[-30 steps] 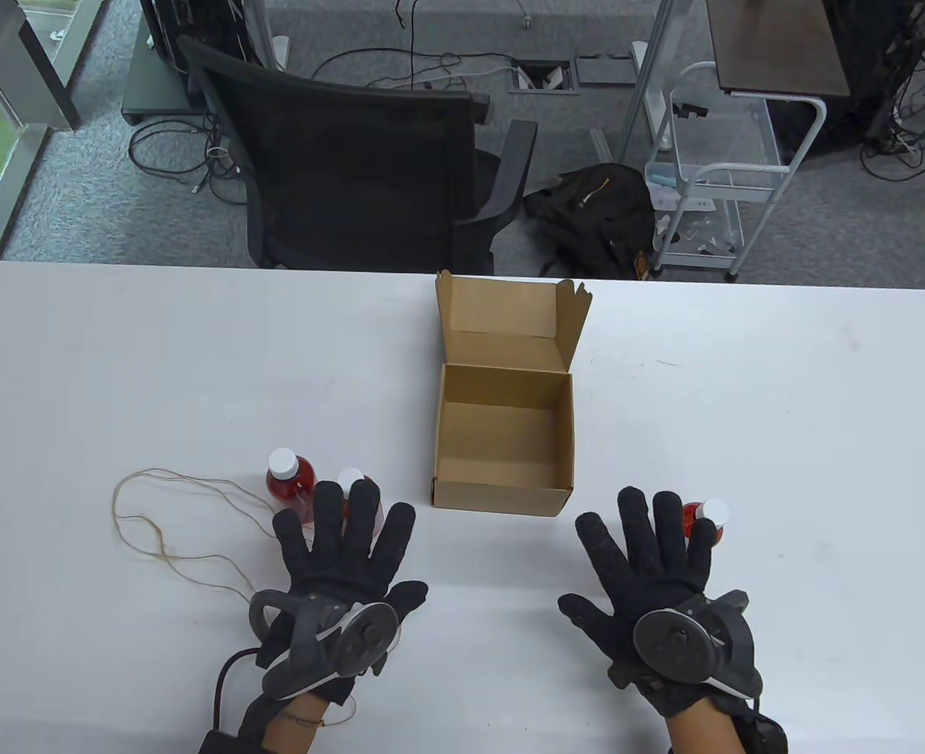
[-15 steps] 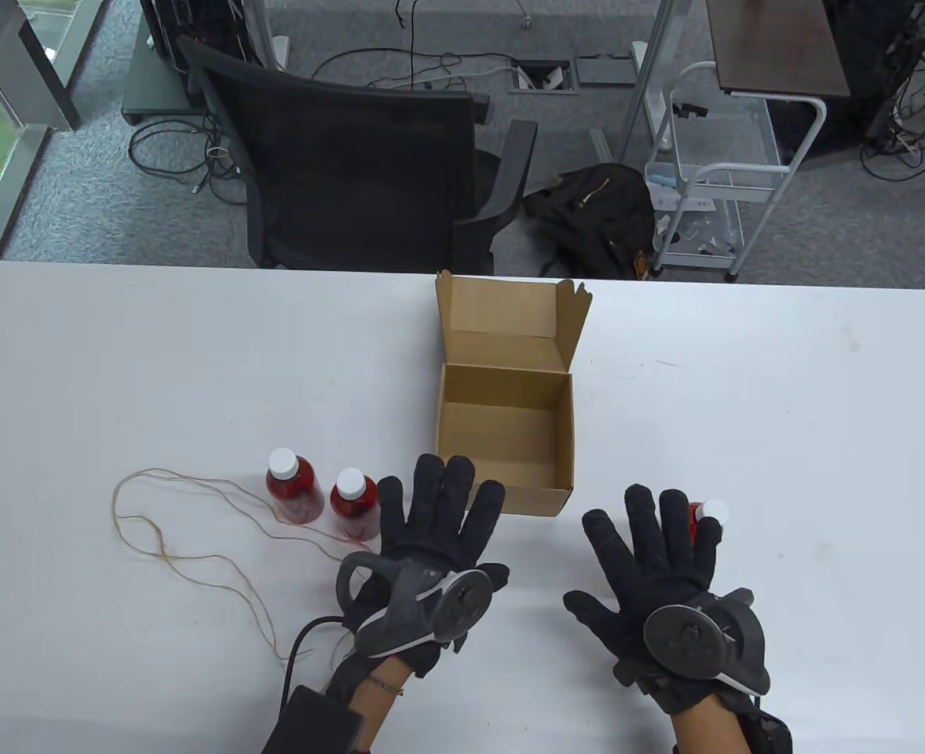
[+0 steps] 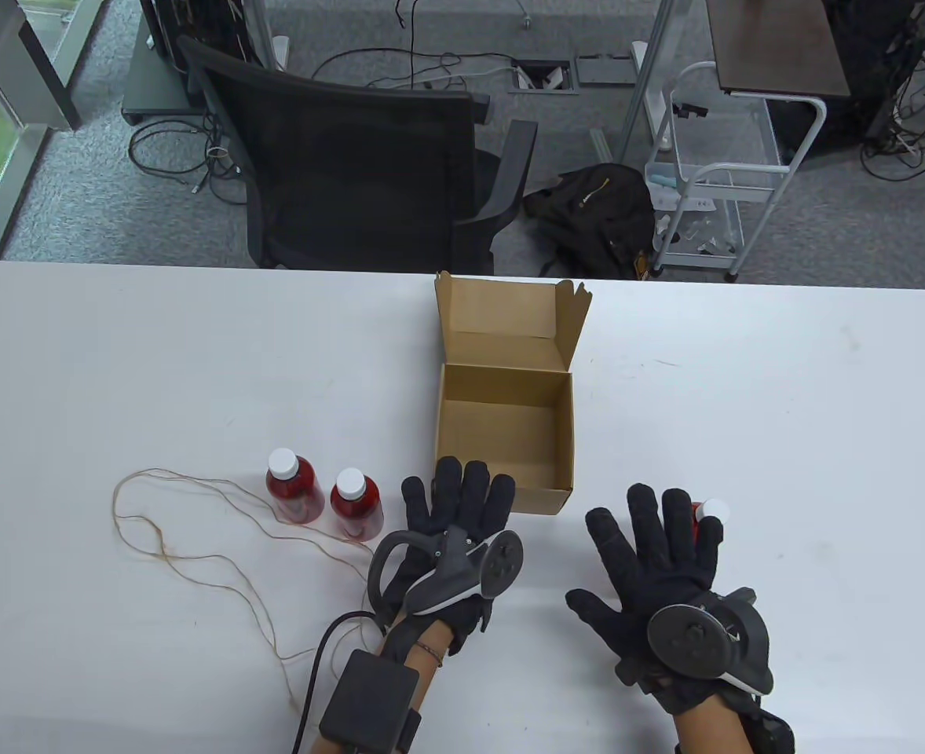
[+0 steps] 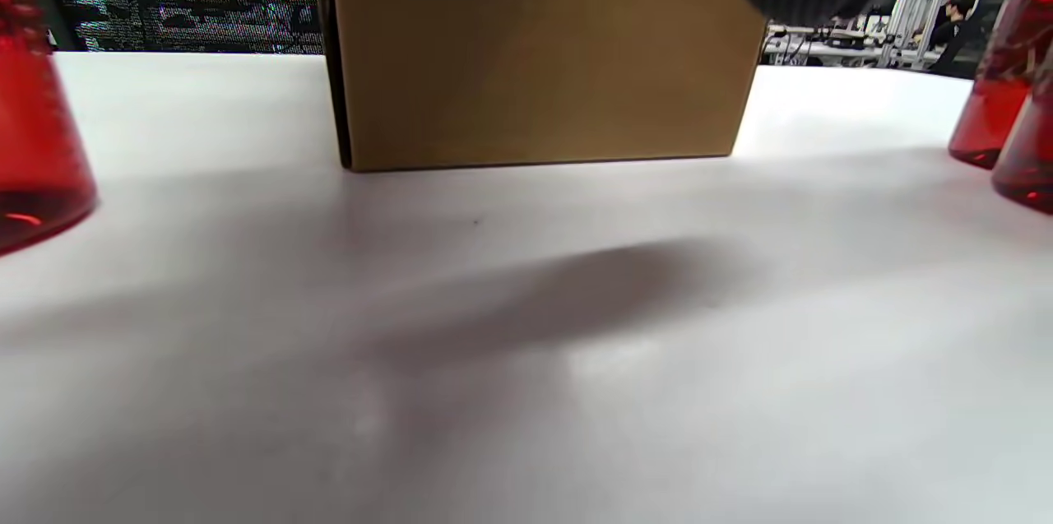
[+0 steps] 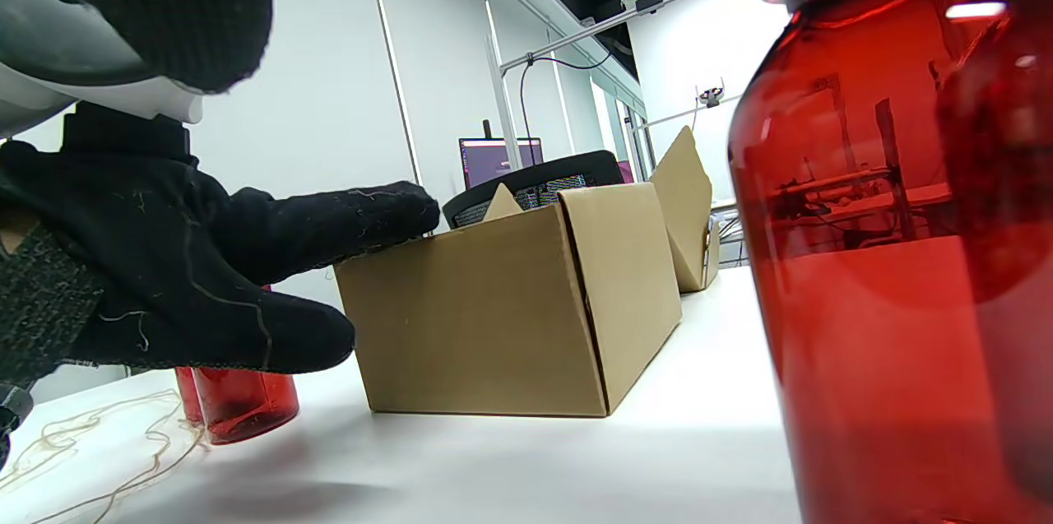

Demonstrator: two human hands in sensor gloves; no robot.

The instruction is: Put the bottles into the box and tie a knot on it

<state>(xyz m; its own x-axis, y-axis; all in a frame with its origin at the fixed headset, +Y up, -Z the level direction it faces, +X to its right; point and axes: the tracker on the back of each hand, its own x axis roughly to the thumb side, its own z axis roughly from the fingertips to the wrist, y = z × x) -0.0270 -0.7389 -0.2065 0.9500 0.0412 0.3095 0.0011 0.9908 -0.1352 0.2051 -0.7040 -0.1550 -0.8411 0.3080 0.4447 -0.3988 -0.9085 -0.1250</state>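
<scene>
An open brown cardboard box stands mid-table with its lid flap up. Two red bottles with white caps stand left of it beside a loose tan string. My left hand lies flat with straight fingers, whose tips reach the box's front-left rim. A third red bottle stands to the right of the box, half hidden under the spread, straight fingers of my right hand. That bottle fills the right wrist view. Whether the fingers touch it is unclear.
The white table stretches wide on both sides of the box. Behind its far edge stand a black office chair and a wire cart. A black pack is strapped to my left forearm.
My left hand has moved right, from over the two left bottles to the box's front rim, and those bottles now show fully. My right hand has barely shifted.
</scene>
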